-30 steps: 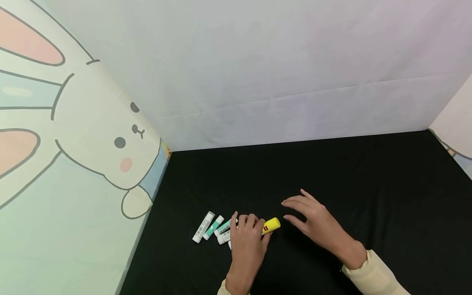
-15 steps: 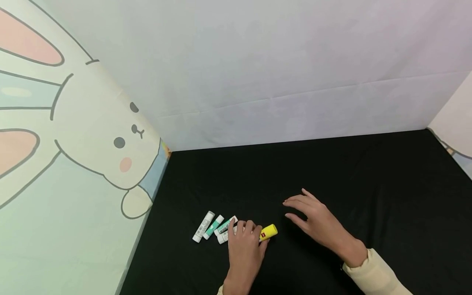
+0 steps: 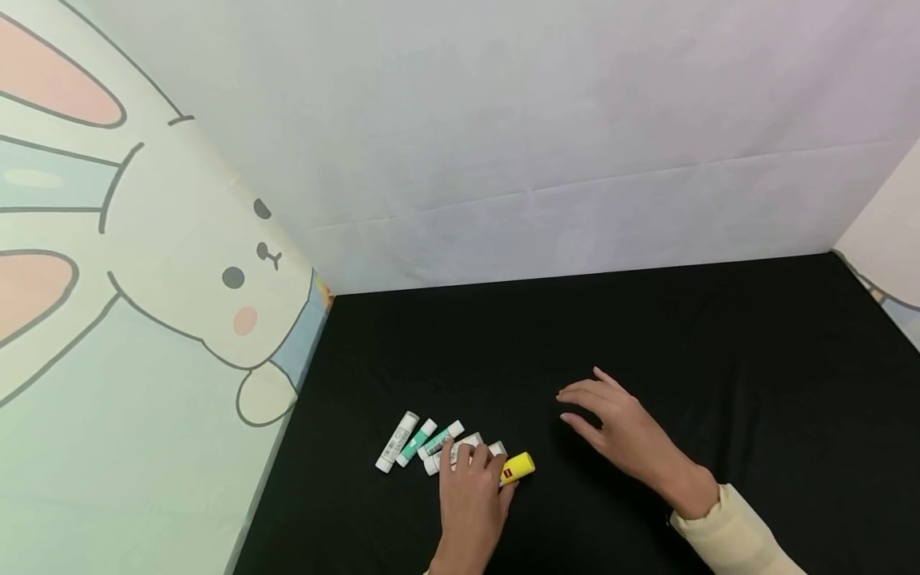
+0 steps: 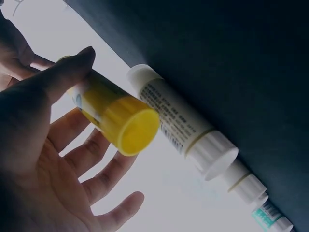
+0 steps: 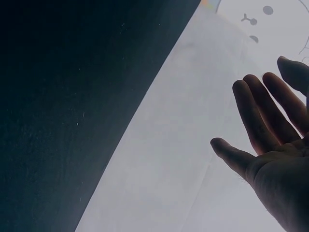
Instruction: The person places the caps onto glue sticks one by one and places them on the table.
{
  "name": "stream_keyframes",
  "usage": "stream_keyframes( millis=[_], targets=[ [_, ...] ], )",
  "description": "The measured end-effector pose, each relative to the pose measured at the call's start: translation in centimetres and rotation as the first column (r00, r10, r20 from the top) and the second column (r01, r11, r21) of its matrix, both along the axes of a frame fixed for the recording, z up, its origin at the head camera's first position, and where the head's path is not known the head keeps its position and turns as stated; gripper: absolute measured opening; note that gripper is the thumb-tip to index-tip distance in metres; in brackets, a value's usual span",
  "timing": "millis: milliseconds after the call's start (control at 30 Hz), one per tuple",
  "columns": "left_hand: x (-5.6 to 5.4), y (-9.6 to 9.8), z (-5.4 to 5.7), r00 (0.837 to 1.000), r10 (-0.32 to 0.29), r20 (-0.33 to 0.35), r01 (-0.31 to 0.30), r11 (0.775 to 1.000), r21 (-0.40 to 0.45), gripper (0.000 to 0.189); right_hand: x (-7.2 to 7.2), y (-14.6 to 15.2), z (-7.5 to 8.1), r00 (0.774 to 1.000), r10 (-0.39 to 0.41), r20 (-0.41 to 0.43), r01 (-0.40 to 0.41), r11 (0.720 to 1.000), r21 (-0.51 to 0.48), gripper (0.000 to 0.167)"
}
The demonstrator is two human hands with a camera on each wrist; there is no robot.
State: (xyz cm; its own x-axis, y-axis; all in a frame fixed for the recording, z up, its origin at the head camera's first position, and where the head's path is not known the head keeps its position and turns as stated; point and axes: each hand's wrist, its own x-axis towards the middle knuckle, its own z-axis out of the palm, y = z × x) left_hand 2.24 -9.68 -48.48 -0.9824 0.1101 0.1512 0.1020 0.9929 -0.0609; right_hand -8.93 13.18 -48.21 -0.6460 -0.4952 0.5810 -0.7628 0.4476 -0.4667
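Note:
My left hand (image 3: 470, 499) pinches a yellow glue stick (image 3: 517, 468) between thumb and fingers, its yellow end pointing right. In the left wrist view, the thumb lies over the yellow glue stick (image 4: 116, 113), just beside a larger white glue stick (image 4: 178, 118). Left of the hand, a row of glue sticks lies on the black cloth: a white one (image 3: 397, 442), two small teal-and-white ones, the outer (image 3: 417, 443) and the inner (image 3: 441, 440), and another white one (image 3: 433, 465). A further white stick (image 3: 497, 450) is partly hidden by the fingers. My right hand (image 3: 614, 423) hovers with relaxed, spread fingers, holding nothing.
Black cloth (image 3: 575, 319) covers the table. A pale wall (image 3: 539, 160) rises along its far edge, and a rabbit-printed panel (image 3: 180, 319) stands at the left.
My left hand has moved slightly toward the front and left with the yellow glue stick, uncovering more of the white sticks. My right hand has barely shifted.

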Motion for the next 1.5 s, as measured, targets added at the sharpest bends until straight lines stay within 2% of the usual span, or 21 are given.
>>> stream_keyframes(
  millis=[167, 367, 500, 600, 833, 933, 1067, 1333, 1500],
  targets=[
    [0.3, -0.2, -0.2, 1.0, 0.004, 0.004, -0.004, 1.0, 0.016, 0.037, -0.2, 0.3, 0.0, 1.0, -0.013, -0.004, 0.013, 1.0, -0.002, 0.036],
    [0.7, -0.6, -0.5, 0.999, -0.009, -0.05, 0.008, 1.0, -0.007, 0.037, -0.2, 0.6, -0.1, 1.0, -0.016, 0.001, 0.016, 1.0, 0.002, 0.036],
    [0.8, -0.7, -0.6, 0.998, -0.017, -0.061, 0.015, 1.0, -0.022, 0.038, -0.3, 0.9, -0.2, 1.0, -0.017, 0.005, 0.017, 1.0, -0.001, 0.037],
    [0.9, -0.7, -0.6, 0.999, -0.013, -0.045, 0.011, 1.0, -0.029, 0.039, -0.3, 1.1, -0.3, 1.0, -0.018, 0.004, 0.018, 1.0, 0.0, 0.037],
    [0.8, -0.6, -0.4, 0.998, 0.024, 0.061, -0.023, 1.0, -0.017, 0.037, -0.4, 1.5, -0.2, 1.0, -0.03, 0.003, 0.03, 0.999, 0.014, 0.037],
    [0.8, -0.7, -0.4, 0.996, 0.038, 0.08, -0.036, 0.999, -0.018, 0.037, -0.5, 1.7, -0.1, 0.999, -0.037, 0.006, 0.037, 0.999, 0.022, 0.036],
    [0.8, -0.7, -0.4, 0.995, 0.052, 0.086, -0.049, 0.998, -0.029, 0.036, -0.6, 2.1, 0.0, 0.999, -0.046, 0.004, 0.046, 0.998, 0.033, 0.035],
    [0.8, -0.7, -0.6, 0.996, 0.065, 0.053, -0.065, 0.998, -0.014, 0.036, -0.8, 2.7, 0.0, 0.998, -0.063, 0.001, 0.063, 0.997, 0.044, 0.034],
    [0.8, -0.7, -0.5, 0.995, 0.075, 0.061, -0.075, 0.997, 0.001, 0.035, -0.8, 3.1, -0.1, 0.997, -0.072, -0.006, 0.072, 0.996, 0.051, 0.035]
  ],
)
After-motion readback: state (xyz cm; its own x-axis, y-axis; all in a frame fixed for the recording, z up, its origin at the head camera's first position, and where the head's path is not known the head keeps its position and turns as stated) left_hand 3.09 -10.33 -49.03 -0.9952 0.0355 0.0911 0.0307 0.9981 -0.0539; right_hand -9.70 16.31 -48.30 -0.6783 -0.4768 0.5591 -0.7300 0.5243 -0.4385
